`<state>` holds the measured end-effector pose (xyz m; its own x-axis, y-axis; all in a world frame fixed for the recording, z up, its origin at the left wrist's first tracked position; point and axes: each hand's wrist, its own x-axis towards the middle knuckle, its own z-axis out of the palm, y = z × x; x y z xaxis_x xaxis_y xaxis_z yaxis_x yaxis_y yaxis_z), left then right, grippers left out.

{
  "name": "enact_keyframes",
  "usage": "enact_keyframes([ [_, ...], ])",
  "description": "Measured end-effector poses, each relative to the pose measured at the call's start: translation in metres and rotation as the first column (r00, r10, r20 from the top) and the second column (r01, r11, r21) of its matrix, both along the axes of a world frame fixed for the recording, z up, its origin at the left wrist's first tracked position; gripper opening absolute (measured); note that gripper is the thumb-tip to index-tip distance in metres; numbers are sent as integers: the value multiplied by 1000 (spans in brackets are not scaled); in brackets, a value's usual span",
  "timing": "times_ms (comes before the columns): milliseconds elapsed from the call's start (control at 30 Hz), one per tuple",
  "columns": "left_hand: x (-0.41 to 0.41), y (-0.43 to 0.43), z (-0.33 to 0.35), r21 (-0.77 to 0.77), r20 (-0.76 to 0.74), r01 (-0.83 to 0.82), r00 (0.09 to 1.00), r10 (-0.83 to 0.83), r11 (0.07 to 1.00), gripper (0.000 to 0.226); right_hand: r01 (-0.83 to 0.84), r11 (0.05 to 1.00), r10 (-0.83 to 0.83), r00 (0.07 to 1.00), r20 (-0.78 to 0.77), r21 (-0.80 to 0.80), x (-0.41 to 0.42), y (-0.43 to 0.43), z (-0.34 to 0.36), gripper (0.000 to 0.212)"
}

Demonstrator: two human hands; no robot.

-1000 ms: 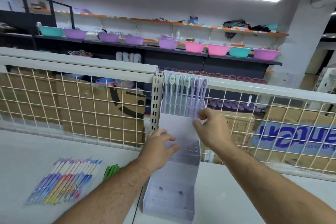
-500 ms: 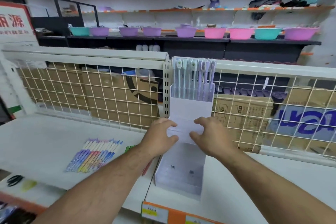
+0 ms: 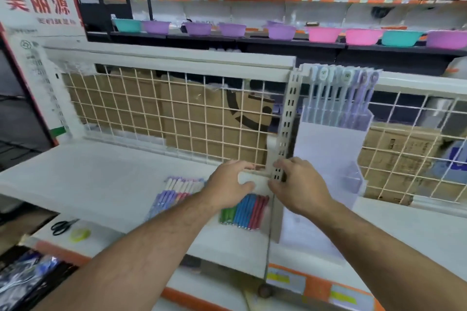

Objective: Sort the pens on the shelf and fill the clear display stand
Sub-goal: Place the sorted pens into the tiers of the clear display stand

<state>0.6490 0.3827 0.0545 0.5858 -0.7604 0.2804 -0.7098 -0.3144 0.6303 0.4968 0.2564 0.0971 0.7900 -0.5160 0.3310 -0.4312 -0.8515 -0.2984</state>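
The clear display stand point(image 3: 328, 156) stands on the white shelf point(image 3: 106, 184) against the wire mesh, with several pale pens point(image 3: 338, 98) upright in its top row. Left of it lie a row of green, blue and red pens point(image 3: 243, 212) and a row of pastel pens point(image 3: 174, 192). My left hand point(image 3: 227, 185) hovers over the coloured pens with fingers loosely curled and nothing visibly in it. Close beside it, at the stand's left edge, my right hand point(image 3: 299, 185) is also loosely curled and empty. The hands hide the far ends of the coloured pens.
Black scissors point(image 3: 64, 226) and a yellow-green tape roll point(image 3: 80, 234) lie on the lower ledge at left. A slotted upright post point(image 3: 288, 121) and the wire mesh panel point(image 3: 177, 113) back the shelf, with cardboard boxes behind. A red-framed sign point(image 3: 38, 33) stands left.
Both hands have left the front of the clear stand and moved left and down over the coloured pens. The view has swung left and lower, showing the sign and the scissors.
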Motion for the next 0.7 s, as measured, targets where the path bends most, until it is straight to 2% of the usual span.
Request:
enact_keyframes([
  [133, 47, 53, -13, 31, 6, -6, 1000, 6, 999, 43, -5, 998, 5, 1000, -12, 61, 41, 49, -23, 47],
  [400, 123, 146, -48, 157, -101, -28, 994, 44, 987, 45, -8, 978, 22, 998, -62, 208, 108, 128, -69, 50],
  [700, 166, 173, -84, 217, -269, -171, 936, 227, 961, 44, 9, 964, 2, 999, -40, 266, 152, 167, -92, 45],
])
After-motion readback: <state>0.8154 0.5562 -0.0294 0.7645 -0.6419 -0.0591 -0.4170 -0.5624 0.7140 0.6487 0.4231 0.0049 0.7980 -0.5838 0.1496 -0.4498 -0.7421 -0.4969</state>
